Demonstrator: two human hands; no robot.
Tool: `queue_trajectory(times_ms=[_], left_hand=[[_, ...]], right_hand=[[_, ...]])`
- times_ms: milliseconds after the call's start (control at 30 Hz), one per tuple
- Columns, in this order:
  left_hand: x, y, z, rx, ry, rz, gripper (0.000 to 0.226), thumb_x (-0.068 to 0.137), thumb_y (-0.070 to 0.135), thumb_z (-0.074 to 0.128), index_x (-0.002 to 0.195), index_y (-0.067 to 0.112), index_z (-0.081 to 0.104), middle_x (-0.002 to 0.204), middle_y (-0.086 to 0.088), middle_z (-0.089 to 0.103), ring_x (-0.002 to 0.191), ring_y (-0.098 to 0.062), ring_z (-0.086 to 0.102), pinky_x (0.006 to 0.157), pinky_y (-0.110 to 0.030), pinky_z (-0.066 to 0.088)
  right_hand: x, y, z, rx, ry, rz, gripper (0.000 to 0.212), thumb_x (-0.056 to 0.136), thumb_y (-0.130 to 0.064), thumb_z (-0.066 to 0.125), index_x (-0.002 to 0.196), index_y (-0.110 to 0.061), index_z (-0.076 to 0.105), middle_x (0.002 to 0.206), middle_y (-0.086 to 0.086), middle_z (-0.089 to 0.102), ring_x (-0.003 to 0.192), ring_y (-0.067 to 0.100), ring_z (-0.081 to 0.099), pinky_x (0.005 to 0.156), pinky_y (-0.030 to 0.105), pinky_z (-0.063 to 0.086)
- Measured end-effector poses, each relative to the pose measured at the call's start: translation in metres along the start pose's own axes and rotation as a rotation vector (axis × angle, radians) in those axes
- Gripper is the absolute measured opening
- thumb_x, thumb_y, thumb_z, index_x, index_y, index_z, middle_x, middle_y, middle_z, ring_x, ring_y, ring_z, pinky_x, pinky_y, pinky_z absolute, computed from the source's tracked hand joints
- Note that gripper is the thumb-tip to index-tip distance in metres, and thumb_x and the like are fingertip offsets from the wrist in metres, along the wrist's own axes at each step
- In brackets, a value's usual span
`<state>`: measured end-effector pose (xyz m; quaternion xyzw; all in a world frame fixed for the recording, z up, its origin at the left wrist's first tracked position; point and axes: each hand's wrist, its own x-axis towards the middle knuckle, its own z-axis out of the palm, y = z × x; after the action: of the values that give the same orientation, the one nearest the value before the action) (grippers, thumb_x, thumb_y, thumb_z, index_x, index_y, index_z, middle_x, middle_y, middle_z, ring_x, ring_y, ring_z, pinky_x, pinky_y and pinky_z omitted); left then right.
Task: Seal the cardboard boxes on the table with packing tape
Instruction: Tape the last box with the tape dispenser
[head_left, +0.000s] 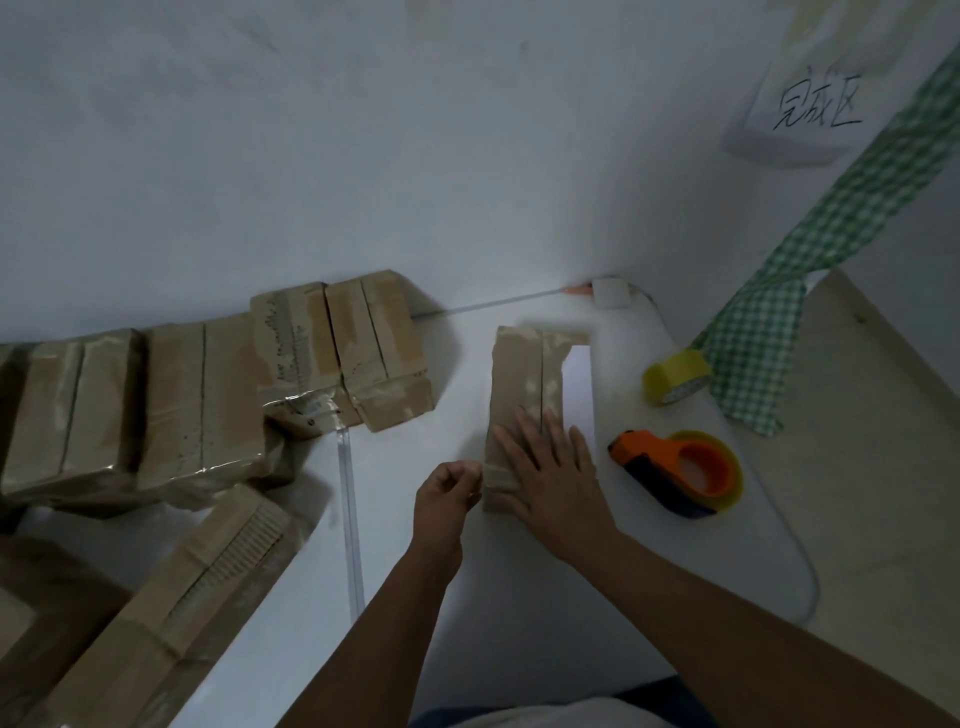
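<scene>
While my right hand (545, 467) lies flat with fingers straight and spread on the near end of the cardboard box (524, 384), my left hand (447, 493) sits just beside the box's near left corner, fingers curled, thumb and fingertips pinched together on what looks like a bit of tape at the box edge; too small to be sure what is in the pinch. Box lies lengthwise away from me on the white table (493, 597), flap seam running down its top, pale tape patches along it. White sheet (579, 384) pokes out from under the box's right side.

Right of my right hand, near but not touching: orange tape dispenser (675, 470) with a yellowish roll loaded, resting on the table. Farther back right, a loose yellow tape roll (675, 376) standing tilted on its edge, right next to a green checked cloth (831, 249) that hangs down from the upper right. Paper sign (810, 104) with handwritten characters on the wall above.

Left of the box, well apart: a row of taped boxes (208, 389) against the wall, more boxes (182, 597) nearer me at lower left, slightly blurred. A clear strip (349, 509) runs along the table between them and my left forearm. Small white block (613, 293) at the table's back corner by the wall.
</scene>
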<state>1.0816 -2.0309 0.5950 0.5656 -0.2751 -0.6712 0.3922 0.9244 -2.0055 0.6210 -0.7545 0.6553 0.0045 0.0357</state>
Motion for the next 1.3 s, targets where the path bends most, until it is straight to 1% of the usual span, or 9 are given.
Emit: queue_trajectory(times_ms=[200,300,367,500,633,767,933,1133,1300], left_hand=[[0.000,-0.001,0.002,0.243,-0.014,0.034,0.013,0.101,0.024,0.054,0.106,0.014,0.062,0.120,-0.004,0.057,0.105,-0.018,0.061,0.073,-0.017,0.052],[0.001,-0.004,0.010,0.359,0.012,0.046,0.028,0.101,0.030,0.054,0.127,0.019,0.050,0.133,0.003,0.038,0.119,-0.018,0.048,0.096,-0.032,0.052],[0.005,-0.002,0.013,0.445,0.042,0.068,0.036,0.101,0.025,0.055,0.134,0.018,0.044,0.135,0.003,0.033,0.122,-0.016,0.041,0.103,-0.032,0.044],[0.015,0.008,0.013,0.698,0.017,0.166,0.029,0.102,0.016,0.051,0.130,0.010,0.050,0.134,-0.003,0.043,0.116,-0.017,0.050,0.093,-0.023,0.039],[0.004,0.014,-0.008,0.569,0.169,0.060,0.021,0.102,0.024,0.051,0.115,0.014,0.065,0.113,-0.001,0.067,0.100,-0.015,0.061,0.084,-0.028,0.047],[-0.018,0.021,-0.010,0.379,-0.044,0.023,0.026,0.103,0.019,0.047,0.108,0.024,0.072,0.109,0.003,0.073,0.105,-0.010,0.067,0.087,-0.021,0.052],[-0.029,0.025,0.007,0.676,-0.152,0.211,0.046,0.098,-0.001,0.043,0.137,0.020,0.057,0.127,0.005,0.062,0.108,-0.003,0.059,0.090,-0.005,0.043],[-0.024,0.028,0.000,0.794,-0.250,0.159,0.058,0.099,-0.002,0.040,0.152,0.024,0.036,0.151,0.000,0.046,0.137,-0.015,0.044,0.103,-0.019,0.034],[-0.022,0.029,0.002,0.924,-0.337,0.184,0.059,0.102,0.005,0.040,0.155,0.025,0.025,0.154,-0.004,0.042,0.139,-0.022,0.042,0.103,-0.019,0.032]], right_hand=[[0.000,-0.001,0.002,0.012,0.000,0.001,0.073,0.094,-0.057,0.040,0.155,-0.026,0.016,0.163,0.006,0.005,0.149,0.035,0.000,0.119,0.055,0.007],[0.001,-0.001,0.000,0.021,-0.008,0.007,0.073,0.094,-0.056,0.040,0.155,-0.026,0.016,0.163,0.007,0.003,0.149,0.035,-0.003,0.120,0.055,0.005],[0.001,-0.002,-0.001,0.023,-0.022,0.007,0.074,0.094,-0.056,0.041,0.156,-0.026,0.014,0.163,0.007,0.001,0.149,0.036,-0.005,0.119,0.056,0.005],[0.001,-0.002,-0.005,0.022,-0.027,0.002,0.074,0.094,-0.056,0.043,0.155,-0.025,0.015,0.163,0.008,0.003,0.149,0.037,-0.001,0.119,0.056,0.006],[0.000,-0.002,-0.005,0.017,-0.014,0.008,0.079,0.092,-0.056,0.051,0.155,-0.024,0.016,0.163,0.007,0.005,0.148,0.038,0.004,0.119,0.055,0.006],[-0.001,-0.003,-0.005,0.001,0.005,0.006,0.076,0.091,-0.055,0.052,0.154,-0.022,0.025,0.161,0.010,0.015,0.147,0.039,0.013,0.118,0.057,0.014],[0.000,-0.004,-0.005,0.016,0.017,0.002,0.072,0.091,-0.051,0.053,0.152,-0.021,0.029,0.161,0.010,0.018,0.147,0.040,0.014,0.117,0.058,0.016],[0.000,-0.005,-0.009,0.007,-0.051,0.015,0.070,0.093,-0.057,0.020,0.155,-0.024,0.015,0.163,0.007,0.003,0.149,0.037,-0.003,0.119,0.055,0.004],[0.004,-0.003,-0.005,-0.013,-0.090,0.024,0.072,0.097,-0.058,0.029,0.155,-0.028,-0.001,0.163,0.003,-0.012,0.147,0.034,-0.017,0.117,0.052,-0.011]])
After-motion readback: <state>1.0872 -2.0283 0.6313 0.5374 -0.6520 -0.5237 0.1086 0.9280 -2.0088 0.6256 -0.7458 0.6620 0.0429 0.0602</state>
